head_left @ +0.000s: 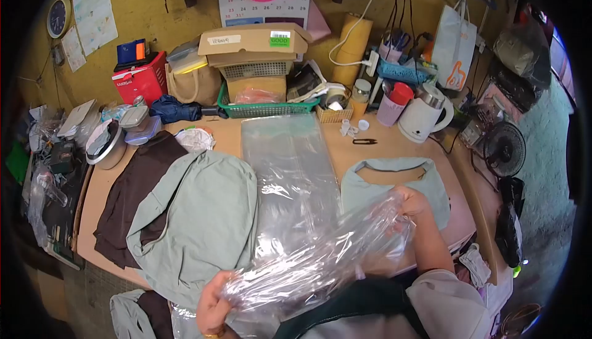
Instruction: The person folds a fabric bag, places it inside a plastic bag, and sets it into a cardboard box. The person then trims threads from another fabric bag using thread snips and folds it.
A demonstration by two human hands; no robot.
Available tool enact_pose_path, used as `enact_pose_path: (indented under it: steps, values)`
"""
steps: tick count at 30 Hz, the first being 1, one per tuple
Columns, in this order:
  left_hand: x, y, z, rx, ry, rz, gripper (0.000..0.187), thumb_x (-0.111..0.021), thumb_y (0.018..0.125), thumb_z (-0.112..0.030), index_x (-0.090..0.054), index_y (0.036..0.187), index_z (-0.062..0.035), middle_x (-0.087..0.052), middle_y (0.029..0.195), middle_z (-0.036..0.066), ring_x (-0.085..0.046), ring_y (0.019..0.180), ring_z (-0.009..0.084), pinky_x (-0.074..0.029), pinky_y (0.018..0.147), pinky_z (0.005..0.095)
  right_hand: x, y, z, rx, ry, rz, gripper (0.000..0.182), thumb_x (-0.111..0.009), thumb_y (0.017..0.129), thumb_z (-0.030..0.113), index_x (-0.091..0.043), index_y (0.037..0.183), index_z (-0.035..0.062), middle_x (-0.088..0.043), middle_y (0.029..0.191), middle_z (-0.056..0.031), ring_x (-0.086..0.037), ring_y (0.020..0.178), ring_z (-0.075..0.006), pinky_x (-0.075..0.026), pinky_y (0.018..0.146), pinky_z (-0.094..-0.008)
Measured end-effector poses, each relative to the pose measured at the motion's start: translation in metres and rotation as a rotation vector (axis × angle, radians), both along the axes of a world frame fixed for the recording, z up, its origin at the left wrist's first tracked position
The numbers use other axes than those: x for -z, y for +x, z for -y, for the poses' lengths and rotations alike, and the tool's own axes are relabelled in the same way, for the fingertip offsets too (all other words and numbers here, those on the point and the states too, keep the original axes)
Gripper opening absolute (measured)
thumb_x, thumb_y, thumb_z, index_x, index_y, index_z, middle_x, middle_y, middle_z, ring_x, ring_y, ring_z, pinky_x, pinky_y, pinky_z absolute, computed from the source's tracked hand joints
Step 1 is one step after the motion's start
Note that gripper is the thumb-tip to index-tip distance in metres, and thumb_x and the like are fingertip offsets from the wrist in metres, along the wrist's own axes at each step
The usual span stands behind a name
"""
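Note:
A crumpled clear plastic bag (314, 256) is stretched between my two hands above the table's front edge. My left hand (214, 303) is closed on its lower left end, and my right hand (412, 203) grips its upper right end. Behind it, a stack of flat clear plastic bags (283, 154) lies on the table. Left of the stack is a folded pale green garment (213, 216), partly over a dark brown cloth (126, 200). To the right, another pale green piece (394, 169) with an opening lies beyond my right hand.
Small black thread snips (364, 141) lie near a white kettle (424, 114). At the back stand a green basket (268, 110) and a cardboard box (253, 46). Plastic containers (140, 126) are at the left, a black fan (504, 148) at the right.

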State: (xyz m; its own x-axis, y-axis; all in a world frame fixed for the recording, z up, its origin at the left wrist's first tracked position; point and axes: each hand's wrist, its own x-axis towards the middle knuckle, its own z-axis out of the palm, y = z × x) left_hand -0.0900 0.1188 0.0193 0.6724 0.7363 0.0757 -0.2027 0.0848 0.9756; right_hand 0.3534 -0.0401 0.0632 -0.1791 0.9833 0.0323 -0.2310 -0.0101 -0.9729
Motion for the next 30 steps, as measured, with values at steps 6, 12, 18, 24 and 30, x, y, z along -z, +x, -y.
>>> enact_pose_path:
  steps: [6,12,18,24,30]
  values:
    - [-0.018,0.053,0.016,0.067,-0.187,0.320,0.068,-0.059,0.089,-0.049,-0.046,0.125,0.0070,-0.064,0.095,0.012,-0.060,0.076,0.0150,-0.046,0.062,0.0246,0.014,0.031,0.068,0.326,-0.062,0.067,0.041,-0.075,0.077,0.030,-0.059,0.090,-0.0053,-0.060,0.063,-0.0104,-0.056,0.046,-0.0156,-0.043,0.040,-0.0281]
    - [-0.063,0.126,0.055,0.145,-0.102,-0.046,0.050,-0.052,0.095,-0.031,-0.045,0.134,-0.0010,-0.050,0.097,0.006,-0.049,0.072,0.0135,-0.041,0.065,0.0211,0.007,0.044,0.125,0.673,0.206,-0.242,0.057,-0.078,0.071,0.042,-0.054,0.099,-0.0020,-0.061,0.069,-0.0085,-0.058,0.051,-0.0129,-0.042,0.039,-0.0229]
    - [-0.067,0.157,0.088,-0.198,0.454,-0.219,0.021,-0.057,0.086,-0.005,-0.066,0.104,0.0011,-0.054,0.097,0.006,-0.048,0.080,0.0118,-0.039,0.068,0.0221,0.052,0.054,0.168,0.603,-0.147,0.268,0.034,-0.069,0.087,0.024,-0.055,0.105,-0.0006,-0.062,0.088,-0.0008,-0.059,0.084,-0.0079,-0.048,0.077,-0.0212]
    - [-0.063,0.124,0.112,-0.571,0.276,0.219,0.025,-0.066,0.080,-0.012,-0.056,0.097,0.0044,-0.054,0.078,0.004,-0.047,0.064,0.0081,-0.039,0.057,0.0205,0.074,0.076,0.195,0.839,-0.160,0.401,0.011,-0.063,0.090,0.007,-0.059,0.099,0.0015,-0.062,0.089,-0.0028,-0.059,0.083,-0.0091,-0.047,0.078,-0.0234]
    - [-0.043,0.173,0.139,-0.112,0.296,-0.012,0.037,-0.077,0.072,-0.018,-0.064,0.099,0.0034,-0.057,0.077,0.003,-0.053,0.072,0.0115,-0.042,0.069,0.0255,0.024,0.024,0.140,0.862,0.333,0.813,0.033,-0.079,0.073,0.014,-0.061,0.100,0.0051,-0.062,0.109,-0.0102,-0.060,0.103,-0.0231,-0.045,0.093,-0.0364]
